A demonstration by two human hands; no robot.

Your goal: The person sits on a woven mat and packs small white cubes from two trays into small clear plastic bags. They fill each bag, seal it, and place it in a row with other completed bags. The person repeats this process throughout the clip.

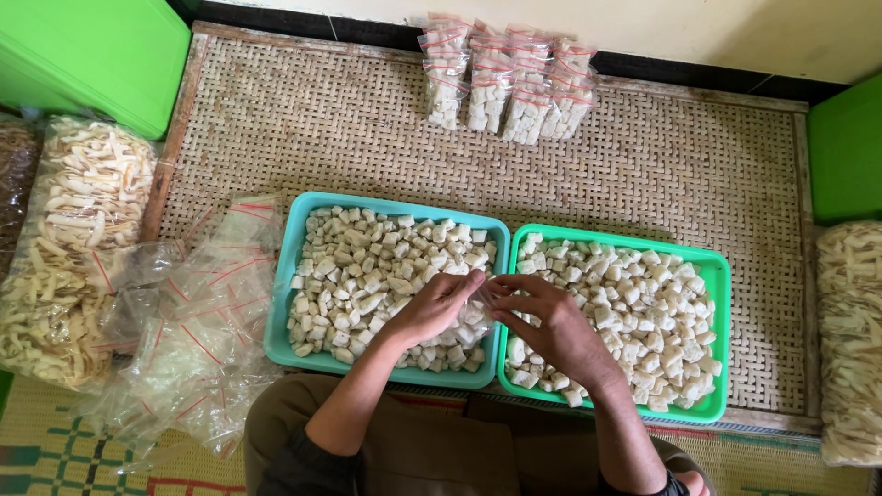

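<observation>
Here a small clear bag (478, 308), partly filled, is pinched at its mouth by the left hand (432, 308) and right hand (547, 321) above the teal tray (285, 266). Were it tipped, cubes (367, 266) could be spilled toward the green tray (721, 276) at 3 o'clock.

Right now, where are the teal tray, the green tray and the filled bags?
teal tray (292, 241): head view, bare left rim.
green tray (719, 276): head view, right rim.
filled bags (501, 87): head view, middle of the row.
</observation>
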